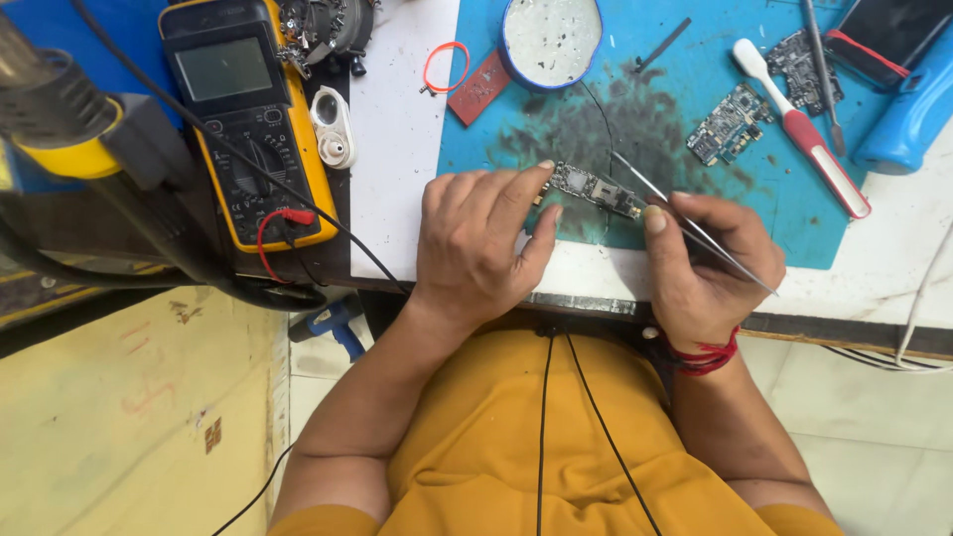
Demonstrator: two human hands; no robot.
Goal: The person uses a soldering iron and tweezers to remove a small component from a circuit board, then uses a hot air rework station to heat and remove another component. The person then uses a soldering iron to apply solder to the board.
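Tweezers (685, 223) are resting in our right hand (707, 263), fingers closed around them pen-style, the tips reaching toward the middle of the small board (596, 189). Our left hand (476, 243) is pinching the board's left end between thumb and forefinger, holding it over the sooty part of the blue mat (556, 139), near the table's front edge. We are judging that the work calls for steadiness: we are keeping both wrists braced on the table, pressing the board flat so it cannot pivot, and bringing the tips in at a low angle rather than stabbing down. Two other boards (730, 124) are lying well apart to the right, beside a red-and-white toothbrush (809, 139). A yellow multimeter (248, 109) is sitting off to the left, and a round dish (551, 35) is standing at the mat's top edge.
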